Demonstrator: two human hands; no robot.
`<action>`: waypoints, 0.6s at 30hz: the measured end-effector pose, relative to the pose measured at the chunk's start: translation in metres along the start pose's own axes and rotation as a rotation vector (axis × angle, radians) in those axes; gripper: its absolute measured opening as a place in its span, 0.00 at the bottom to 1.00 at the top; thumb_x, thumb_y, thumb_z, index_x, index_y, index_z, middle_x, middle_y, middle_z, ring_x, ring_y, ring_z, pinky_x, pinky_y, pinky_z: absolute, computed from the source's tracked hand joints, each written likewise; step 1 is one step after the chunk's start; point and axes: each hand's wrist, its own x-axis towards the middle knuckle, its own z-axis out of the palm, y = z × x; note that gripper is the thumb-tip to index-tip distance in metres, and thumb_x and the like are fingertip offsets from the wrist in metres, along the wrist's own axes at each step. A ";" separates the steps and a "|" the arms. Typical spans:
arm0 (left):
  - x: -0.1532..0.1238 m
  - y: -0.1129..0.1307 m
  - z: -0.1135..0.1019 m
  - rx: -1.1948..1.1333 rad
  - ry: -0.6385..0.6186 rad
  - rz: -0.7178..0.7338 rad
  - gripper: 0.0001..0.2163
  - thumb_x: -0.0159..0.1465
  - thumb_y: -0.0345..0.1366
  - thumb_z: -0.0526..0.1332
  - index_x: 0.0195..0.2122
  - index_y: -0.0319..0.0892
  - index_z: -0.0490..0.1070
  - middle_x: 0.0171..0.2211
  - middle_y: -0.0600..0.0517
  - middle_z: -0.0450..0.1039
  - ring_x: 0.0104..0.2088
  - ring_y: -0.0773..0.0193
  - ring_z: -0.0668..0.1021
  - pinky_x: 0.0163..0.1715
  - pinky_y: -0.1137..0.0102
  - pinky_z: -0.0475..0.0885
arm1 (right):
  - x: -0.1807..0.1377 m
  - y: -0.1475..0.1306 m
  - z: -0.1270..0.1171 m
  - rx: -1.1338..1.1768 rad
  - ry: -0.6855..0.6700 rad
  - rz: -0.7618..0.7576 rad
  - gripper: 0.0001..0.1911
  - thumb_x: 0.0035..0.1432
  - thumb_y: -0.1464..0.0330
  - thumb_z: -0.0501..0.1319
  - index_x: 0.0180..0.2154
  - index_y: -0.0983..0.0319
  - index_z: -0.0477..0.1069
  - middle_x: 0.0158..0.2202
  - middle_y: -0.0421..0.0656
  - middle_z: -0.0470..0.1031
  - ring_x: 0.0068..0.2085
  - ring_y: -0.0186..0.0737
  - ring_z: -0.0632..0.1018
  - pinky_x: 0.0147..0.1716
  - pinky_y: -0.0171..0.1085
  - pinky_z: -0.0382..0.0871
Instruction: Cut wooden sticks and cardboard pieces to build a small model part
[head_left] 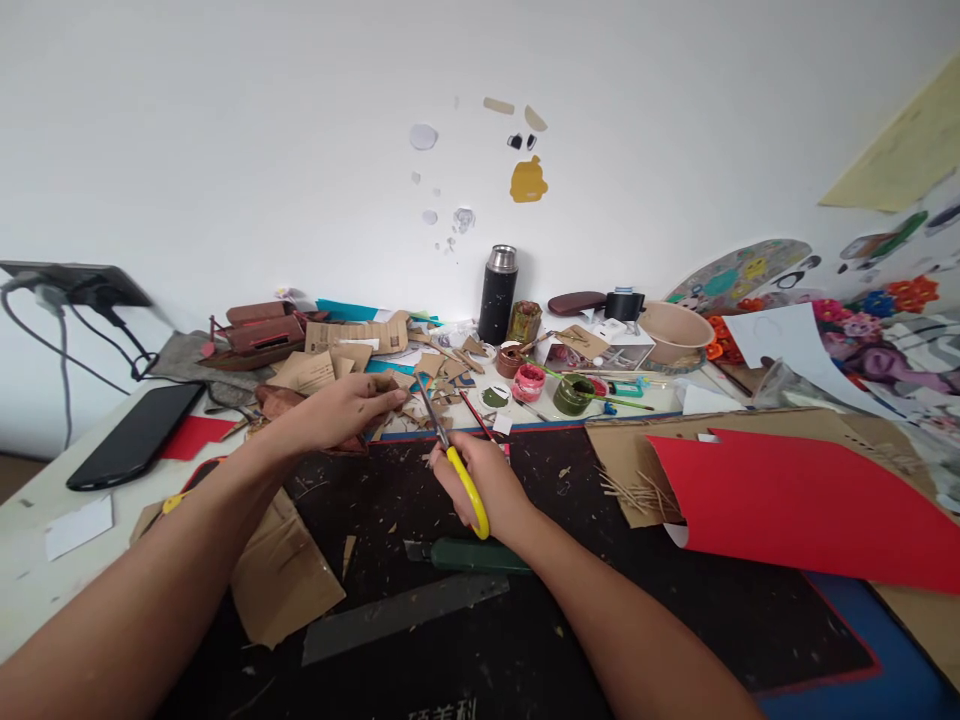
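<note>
The right hand is gripping the yellow-handled scissors, their blades pointing far and left, probably so the tips are facing away from the body. The left hand is hanging just beside the cardboard scraps on the far side, apart from the right hand; whether it is pinching a piece, I cannot tell. A green cutter is lying near, on the dark mat, which is presumably protecting the table.

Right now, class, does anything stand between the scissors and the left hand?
Nothing visible does: the scissors, held in the right hand, have their blades just beside the left hand; cardboard scraps lie beyond.
</note>
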 end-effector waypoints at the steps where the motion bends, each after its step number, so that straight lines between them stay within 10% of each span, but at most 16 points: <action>1: 0.001 0.000 -0.001 0.003 0.017 0.003 0.26 0.65 0.63 0.56 0.36 0.44 0.77 0.28 0.51 0.75 0.29 0.59 0.75 0.32 0.68 0.71 | 0.000 -0.003 -0.004 0.075 -0.021 0.018 0.09 0.67 0.60 0.60 0.35 0.58 0.69 0.18 0.32 0.64 0.17 0.33 0.68 0.19 0.31 0.58; 9: 0.002 -0.009 0.001 0.064 0.013 -0.070 0.25 0.66 0.60 0.54 0.48 0.45 0.76 0.35 0.47 0.84 0.31 0.55 0.81 0.31 0.66 0.74 | 0.010 -0.018 -0.038 0.451 0.083 0.036 0.20 0.62 0.48 0.62 0.35 0.56 0.63 0.15 0.28 0.60 0.10 0.32 0.64 0.09 0.29 0.55; 18: 0.061 -0.010 0.007 0.697 0.098 -0.020 0.15 0.68 0.41 0.58 0.47 0.44 0.82 0.44 0.42 0.85 0.43 0.48 0.83 0.43 0.62 0.73 | 0.010 -0.012 -0.037 0.465 0.063 -0.047 0.20 0.64 0.47 0.62 0.38 0.57 0.65 0.14 0.28 0.61 0.11 0.33 0.65 0.09 0.29 0.57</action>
